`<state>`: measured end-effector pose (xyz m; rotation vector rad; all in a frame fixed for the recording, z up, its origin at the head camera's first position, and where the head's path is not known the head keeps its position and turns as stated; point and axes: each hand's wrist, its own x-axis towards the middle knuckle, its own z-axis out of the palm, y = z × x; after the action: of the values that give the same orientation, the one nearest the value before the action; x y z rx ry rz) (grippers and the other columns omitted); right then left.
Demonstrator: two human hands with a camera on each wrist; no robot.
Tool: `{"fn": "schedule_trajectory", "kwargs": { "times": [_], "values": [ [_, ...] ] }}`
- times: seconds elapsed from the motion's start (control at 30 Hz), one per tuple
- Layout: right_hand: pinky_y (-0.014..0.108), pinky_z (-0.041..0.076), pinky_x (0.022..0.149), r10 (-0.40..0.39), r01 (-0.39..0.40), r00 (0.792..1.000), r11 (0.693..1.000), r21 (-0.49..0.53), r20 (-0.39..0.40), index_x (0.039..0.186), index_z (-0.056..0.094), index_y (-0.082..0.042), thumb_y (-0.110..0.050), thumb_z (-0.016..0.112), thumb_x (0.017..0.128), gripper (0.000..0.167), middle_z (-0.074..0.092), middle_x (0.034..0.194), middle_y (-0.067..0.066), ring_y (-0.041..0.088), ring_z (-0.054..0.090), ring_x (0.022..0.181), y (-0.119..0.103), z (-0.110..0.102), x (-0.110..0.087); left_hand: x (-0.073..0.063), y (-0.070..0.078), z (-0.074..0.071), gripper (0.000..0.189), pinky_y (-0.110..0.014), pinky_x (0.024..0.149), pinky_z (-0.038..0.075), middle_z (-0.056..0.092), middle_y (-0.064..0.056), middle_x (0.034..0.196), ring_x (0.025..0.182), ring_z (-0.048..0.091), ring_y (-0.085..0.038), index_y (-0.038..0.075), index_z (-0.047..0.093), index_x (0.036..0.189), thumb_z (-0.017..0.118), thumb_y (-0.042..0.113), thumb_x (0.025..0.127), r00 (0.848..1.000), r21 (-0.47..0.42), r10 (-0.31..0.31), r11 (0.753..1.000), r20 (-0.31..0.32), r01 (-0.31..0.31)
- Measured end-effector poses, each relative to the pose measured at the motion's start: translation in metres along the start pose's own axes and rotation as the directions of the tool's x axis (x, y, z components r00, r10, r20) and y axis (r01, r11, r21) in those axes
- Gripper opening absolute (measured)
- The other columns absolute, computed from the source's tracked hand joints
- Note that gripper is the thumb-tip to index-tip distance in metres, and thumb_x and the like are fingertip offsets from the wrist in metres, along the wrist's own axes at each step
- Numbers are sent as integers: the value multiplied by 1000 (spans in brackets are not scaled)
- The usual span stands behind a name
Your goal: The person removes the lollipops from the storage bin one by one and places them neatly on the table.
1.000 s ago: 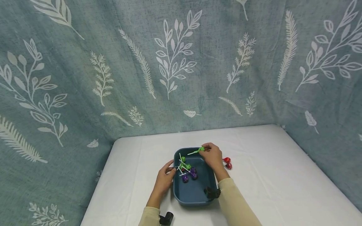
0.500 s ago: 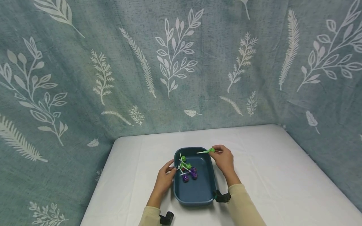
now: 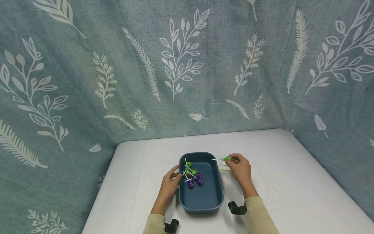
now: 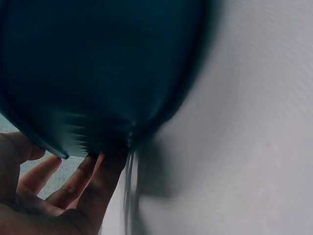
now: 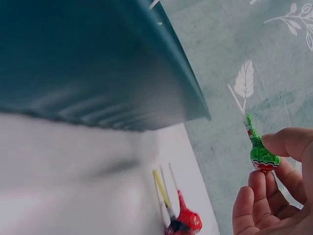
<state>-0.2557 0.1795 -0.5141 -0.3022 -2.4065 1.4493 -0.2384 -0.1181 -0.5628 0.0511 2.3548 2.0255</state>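
Note:
Between thumb and fingers, my right hand [image 3: 239, 167] pinches a green-wrapped lollipop [image 3: 228, 158] by its head. Its white stick points left, toward the right rim of a dark blue plastic tub [image 3: 201, 198]. The right wrist view shows the same lollipop [image 5: 259, 149] held above the table. At the tub's left side, my left hand [image 3: 169, 185] holds the rim, and its fingers [image 4: 98, 191] lie against the outer wall. Inside the tub, near that hand, are several green lollipops [image 3: 194, 172] and purple lollipops [image 3: 199, 179].
Below my right hand, a red lollipop [image 5: 190, 219] lies beside a darker wrapped one on the white-covered table [image 3: 140, 169]; several sticks show there, one yellow [image 5: 161, 188]. A leaf-patterned blue-green cloth [image 3: 216, 71] hangs behind and beside the table.
My right hand has carried the green lollipop rightward, from above the tub to just past its right rim. My left hand and the tub stay in place.

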Motion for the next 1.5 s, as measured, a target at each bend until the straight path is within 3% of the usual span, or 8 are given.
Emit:
{"fn": "schedule_trajectory", "kwargs": {
  "times": [0.23,0.43,0.7,0.93,1.1,1.33,1.5],
  "values": [
    [26,51,74,30,-31,999,999,-22,-19,112,70,0,-16,75,88,29,70,107,18,32,67,98,17,-6,-4,0,0,0,47,-44,77,62,62,-28,126,106,67,-37,6,52,147,59,12,102,1000,4,-2,1000,-2,2],
    [36,48,82,56,-57,998,997,-55,-21,111,69,0,-17,75,89,28,71,106,18,32,66,97,33,-7,-7,0,2,-1,46,-45,78,62,62,-28,125,106,67,-38,6,52,147,59,10,102,1000,2,-4,1000,-8,4],
    [43,47,84,90,-88,996,989,-120,11,113,67,1,-19,75,89,32,69,107,20,35,64,99,49,-13,-12,-1,3,-2,46,-45,78,62,62,-29,126,106,67,-37,6,52,147,57,9,102,1000,5,-5,1000,-5,5],
    [39,46,74,96,-82,994,974,-209,56,107,68,3,-14,76,86,29,69,93,13,29,61,85,61,-15,-13,0,1,-1,46,-46,77,62,62,-30,126,104,68,-37,6,52,147,57,9,102,1000,14,3,1000,-4,-3],
    [36,45,69,111,-88,990,966,-243,85,107,67,4,-12,75,85,29,67,91,14,27,59,82,65,-15,-13,-1,1,0,46,-45,78,62,62,-29,125,104,68,-36,6,52,147,57,9,102,1000,14,-4,1000,-7,4],
    [38,46,69,109,-81,990,961,-265,94,107,66,5,-12,74,85,29,67,91,15,28,59,83,66,-16,-15,-1,1,1,46,-46,78,61,62,-27,125,105,67,-36,7,52,147,57,10,102,1000,7,-11,1000,-9,11],
    [45,49,76,120,-91,988,960,-266,97,110,66,5,-12,74,85,31,66,97,18,31,60,88,64,-17,-16,-1,0,1,46,-46,79,61,61,-29,126,106,67,-37,8,52,147,58,10,102,1000,12,-13,1000,-10,13]
  ]
}}
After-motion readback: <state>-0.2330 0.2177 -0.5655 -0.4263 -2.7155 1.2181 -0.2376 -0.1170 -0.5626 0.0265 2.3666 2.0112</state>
